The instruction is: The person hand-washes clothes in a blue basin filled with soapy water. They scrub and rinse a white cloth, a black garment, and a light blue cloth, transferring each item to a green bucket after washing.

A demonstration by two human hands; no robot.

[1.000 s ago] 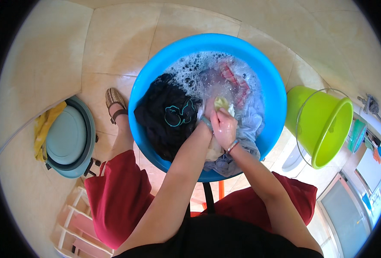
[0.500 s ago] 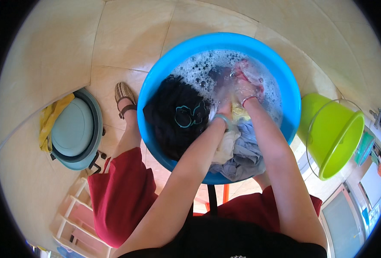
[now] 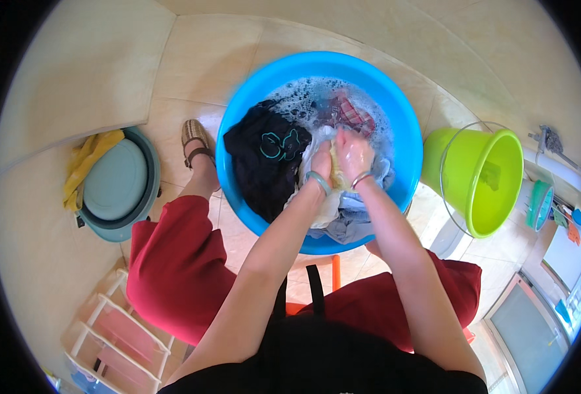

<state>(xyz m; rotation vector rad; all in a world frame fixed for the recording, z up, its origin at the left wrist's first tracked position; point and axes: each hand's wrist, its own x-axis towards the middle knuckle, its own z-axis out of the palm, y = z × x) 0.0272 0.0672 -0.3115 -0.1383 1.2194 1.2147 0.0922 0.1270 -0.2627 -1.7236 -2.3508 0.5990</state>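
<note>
A big blue basin (image 3: 238, 131) of soapy water stands on the tiled floor in front of me. Inside lie a black garment (image 3: 261, 161) with a teal print, a red checked cloth (image 3: 356, 115) in the suds and grey-white laundry (image 3: 343, 220) at the near rim. My left hand (image 3: 321, 163), with a green bangle on the wrist, and my right hand (image 3: 354, 152), with a thin bracelet, are pressed together over the middle of the basin. Between them they grip a pale yellow wet cloth (image 3: 335, 161).
A lime green bucket (image 3: 484, 180) with a wire handle stands right of the basin. A grey-green folded tub (image 3: 116, 184) with a yellow cloth (image 3: 87, 161) lies at the left. A white rack (image 3: 116, 335) is at the lower left. My sandalled foot (image 3: 195, 141) rests left of the basin.
My hands have pulled back from the far sudsy side to the basin's middle and closed together on the yellow cloth. The view has shifted slightly.
</note>
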